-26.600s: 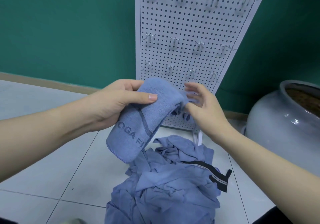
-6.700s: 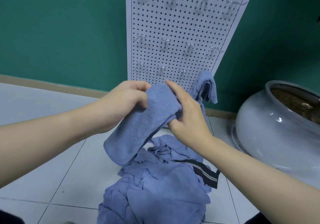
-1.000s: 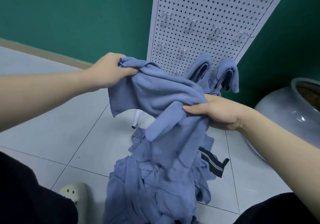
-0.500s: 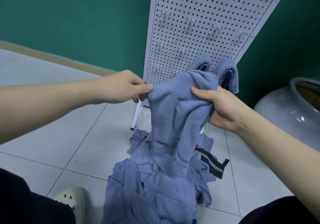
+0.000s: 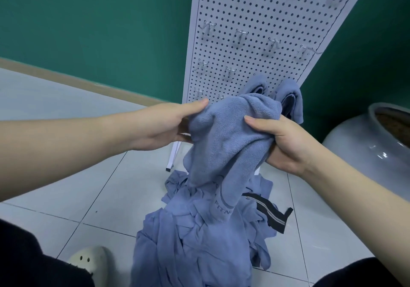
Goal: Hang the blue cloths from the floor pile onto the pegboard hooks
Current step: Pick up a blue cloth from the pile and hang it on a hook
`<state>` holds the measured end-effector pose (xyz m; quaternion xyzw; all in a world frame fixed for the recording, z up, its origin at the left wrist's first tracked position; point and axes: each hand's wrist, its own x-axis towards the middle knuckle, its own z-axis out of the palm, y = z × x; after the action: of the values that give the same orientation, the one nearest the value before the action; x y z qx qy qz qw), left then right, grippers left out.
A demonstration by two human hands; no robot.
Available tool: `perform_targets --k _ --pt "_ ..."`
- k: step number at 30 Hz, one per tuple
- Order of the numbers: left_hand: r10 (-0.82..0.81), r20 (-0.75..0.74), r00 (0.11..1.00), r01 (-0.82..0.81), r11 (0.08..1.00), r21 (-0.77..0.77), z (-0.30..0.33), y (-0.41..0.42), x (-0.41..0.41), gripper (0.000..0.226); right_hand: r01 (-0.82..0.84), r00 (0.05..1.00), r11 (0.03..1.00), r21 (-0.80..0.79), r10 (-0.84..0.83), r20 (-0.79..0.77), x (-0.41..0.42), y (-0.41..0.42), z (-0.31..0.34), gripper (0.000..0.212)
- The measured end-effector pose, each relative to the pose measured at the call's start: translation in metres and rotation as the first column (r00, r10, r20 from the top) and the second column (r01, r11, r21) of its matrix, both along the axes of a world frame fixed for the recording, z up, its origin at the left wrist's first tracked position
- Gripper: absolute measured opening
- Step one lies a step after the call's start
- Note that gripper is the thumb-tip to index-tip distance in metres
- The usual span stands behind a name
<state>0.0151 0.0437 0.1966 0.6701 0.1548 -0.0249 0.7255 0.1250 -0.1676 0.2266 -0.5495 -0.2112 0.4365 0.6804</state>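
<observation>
Shoe: a pale shoe with holes sits at the bottom, at 7 o'clock from the pile.
Pile: the floor pile of blue cloths lies on the white floor tiles, low in the middle. A black strap with stripes pokes out at 3 o'clock.
Held cloth: one blue cloth is up in the air above the pile. Its bottom end hangs down and touches the pile.
Left hand: the left hand holds the cloth's left side. Its fingers are wrapped around the edge.
Right hand: the right hand grips the right side. The fingers are shut tight on a bunch of cloth, thumb on top.
Hung cloths: two blue cloths already hang low on the board, just behind the held one.
Pegboard: the white pegboard stands at 12 o'clock. It has bare hooks higher up.
Jar: a big grey jar sits at 3 o'clock, near the right arm.
What could go wrong: the hanging end could drag other cloths up. The bunched cloth could slip off a thin hook. It could also knock the two hung cloths down, because they are so close.
In the way: the hung cloths hide the low hooks, so I think a free hook is a better pick.
</observation>
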Motion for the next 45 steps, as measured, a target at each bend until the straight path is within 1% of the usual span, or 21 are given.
perform_targets --k 3,5,7,9,12,16,19,25,30,33,35,37,39,43,45 --pt "-0.022 0.040 0.999 0.026 0.996 -0.085 0.002 -0.003 0.000 0.055 -0.011 1.000 1.000 0.004 0.011 0.004 -0.001 0.001 0.000 0.041" --pt "-0.015 0.068 0.998 0.023 0.994 -0.110 0.003 -0.005 0.000 0.059 -0.007 1.000 1.000 0.009 0.007 0.003 -0.002 0.001 0.001 0.037" --pt "0.002 0.092 0.996 0.006 0.995 -0.095 0.005 -0.007 0.000 0.057 0.005 1.000 1.000 0.010 -0.005 0.006 -0.003 0.001 0.002 0.030" --pt "0.029 0.115 0.993 -0.022 0.998 -0.059 0.008 -0.007 -0.001 0.049 0.016 1.000 1.000 0.015 -0.016 0.004 -0.002 0.000 0.003 0.025" --pt "0.102 0.155 0.983 -0.103 0.995 -0.004 0.012 -0.002 -0.003 0.037 0.051 0.999 0.999 0.006 -0.051 0.001 0.002 -0.001 0.004 0.026" --pt "0.240 0.196 0.951 -0.250 0.968 0.031 0.017 0.008 -0.004 0.030 0.139 0.990 0.990 -0.021 -0.140 -0.013 0.011 -0.003 0.003 0.027" --pt "0.348 0.210 0.914 -0.362 0.932 0.033 0.020 0.017 -0.004 0.028 0.245 0.969 0.968 -0.050 -0.246 -0.003 0.019 -0.004 0.001 0.029" --pt "0.423 0.219 0.879 -0.447 0.892 0.072 0.022 0.036 -0.009 0.024 0.344 0.939 0.936 -0.077 -0.342 0.044 0.036 -0.009 0.004 0.021" --pt "0.468 0.224 0.855 -0.490 0.870 0.053 0.018 0.043 -0.012 0.023 0.344 0.938 0.930 -0.132 -0.337 0.078 0.054 -0.016 0.002 0.036" --pt "0.478 0.231 0.847 -0.500 0.865 0.043 0.017 0.044 -0.013 0.025 0.342 0.940 0.930 -0.134 -0.340 0.036 0.065 -0.022 0.003 0.041" --pt "0.483 0.235 0.844 -0.504 0.863 0.034 0.018 0.045 -0.013 0.027 0.355 0.934 0.930 -0.096 -0.357 -0.001 0.072 -0.026 0.003 0.034" --pt "0.485 0.236 0.842 -0.505 0.862 0.032 0.018 0.045 -0.013 0.028 0.344 0.938 0.935 -0.091 -0.347 -0.013 0.074 -0.029 0.003 0.019" --pt "0.485 0.241 0.841 -0.508 0.861 0.037 0.018 0.045 -0.013 0.026 0.329 0.944 0.934 -0.136 -0.328 0.032 0.077 -0.031 0.001 0.011" --pt "0.491 0.260 0.832 -0.525 0.847 0.081 0.017 0.046 -0.014 0.022 0.343 0.931 0.892 -0.296 -0.280 0.236 0.081 -0.035 -0.003 0.013" --pt "0.489 0.259 0.833 -0.530 0.839 0.124 0.016 0.046 -0.015 0.022 0.361 0.919 0.860 -0.360 -0.263 0.294 0.083 -0.036 -0.006 0.014"
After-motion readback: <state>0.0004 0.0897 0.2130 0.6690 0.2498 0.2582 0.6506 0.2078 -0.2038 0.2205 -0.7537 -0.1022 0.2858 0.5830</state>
